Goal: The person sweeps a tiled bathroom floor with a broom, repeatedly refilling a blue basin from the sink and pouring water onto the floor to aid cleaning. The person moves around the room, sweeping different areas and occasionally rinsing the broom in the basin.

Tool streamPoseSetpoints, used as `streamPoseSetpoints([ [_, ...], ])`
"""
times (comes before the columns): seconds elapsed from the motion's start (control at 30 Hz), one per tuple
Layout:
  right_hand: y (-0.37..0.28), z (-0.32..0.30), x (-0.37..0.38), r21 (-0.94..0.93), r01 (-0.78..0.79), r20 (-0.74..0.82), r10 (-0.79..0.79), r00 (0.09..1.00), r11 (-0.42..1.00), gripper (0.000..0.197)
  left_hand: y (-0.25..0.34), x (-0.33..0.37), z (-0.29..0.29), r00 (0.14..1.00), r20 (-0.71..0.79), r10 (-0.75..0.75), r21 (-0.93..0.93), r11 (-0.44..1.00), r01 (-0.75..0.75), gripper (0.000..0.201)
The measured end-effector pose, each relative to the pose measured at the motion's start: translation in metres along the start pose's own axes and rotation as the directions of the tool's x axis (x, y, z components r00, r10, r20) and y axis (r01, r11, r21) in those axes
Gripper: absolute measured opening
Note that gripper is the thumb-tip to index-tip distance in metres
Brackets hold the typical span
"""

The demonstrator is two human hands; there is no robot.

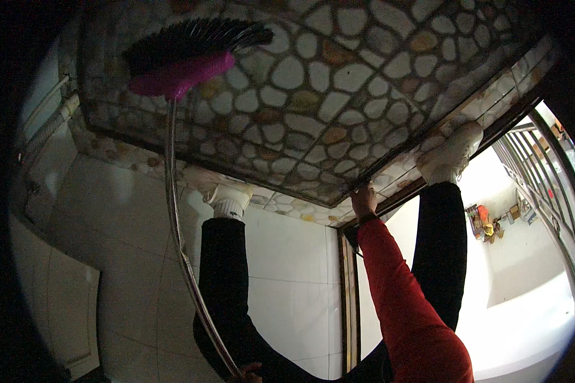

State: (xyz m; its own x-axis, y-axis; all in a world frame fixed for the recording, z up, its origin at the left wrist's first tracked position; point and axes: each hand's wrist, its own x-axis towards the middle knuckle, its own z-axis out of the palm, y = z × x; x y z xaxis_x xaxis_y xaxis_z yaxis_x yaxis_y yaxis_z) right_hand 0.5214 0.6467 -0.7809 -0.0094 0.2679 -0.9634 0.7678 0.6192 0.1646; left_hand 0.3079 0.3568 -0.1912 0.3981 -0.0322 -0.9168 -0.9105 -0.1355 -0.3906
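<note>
A long-handled broom stands at the left, with a purple head (184,75) and black bristles (195,39) resting on the pebble-patterned floor. Its shiny metal handle (171,167) curves down to the lower edge of the view. There, my left hand (252,372) is closed around the handle, only partly in view. My right arm, in a red sleeve (399,287), reaches forward to the corner of the floor by the door frame. Bunched together, the fingers of my right hand (364,200) touch the dark-lined corner. What they hold, if anything, is too small to make out.
My two feet in light shoes (452,153) stand on the floor's pale border, legs in black trousers (223,274). White tiled wall (294,255) runs along the near left. Beyond the doorway at the right are metal railings (530,172) and a pile of colourful items (485,223).
</note>
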Motion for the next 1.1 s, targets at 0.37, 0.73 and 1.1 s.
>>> streamPoseSetpoints([
  [0.37,0.000,0.009,-0.012,-0.144,0.143,-0.024,-0.148,0.989,0.979,0.067,0.000,0.001,0.000,0.958,-0.131,-0.256,-0.338,0.920,0.200,0.050],
  [0.73,0.012,0.016,-0.007,-0.063,0.078,0.028,-0.077,0.997,0.995,0.062,0.005,-0.002,0.008,0.971,-0.006,-0.239,-0.478,0.854,0.207,0.049],
  [1.1,-0.027,0.000,-0.168,0.335,0.633,0.220,-0.711,0.668,0.698,0.041,-0.008,-0.046,0.004,0.968,0.168,0.186,-0.296,0.946,-0.131,0.058],
])
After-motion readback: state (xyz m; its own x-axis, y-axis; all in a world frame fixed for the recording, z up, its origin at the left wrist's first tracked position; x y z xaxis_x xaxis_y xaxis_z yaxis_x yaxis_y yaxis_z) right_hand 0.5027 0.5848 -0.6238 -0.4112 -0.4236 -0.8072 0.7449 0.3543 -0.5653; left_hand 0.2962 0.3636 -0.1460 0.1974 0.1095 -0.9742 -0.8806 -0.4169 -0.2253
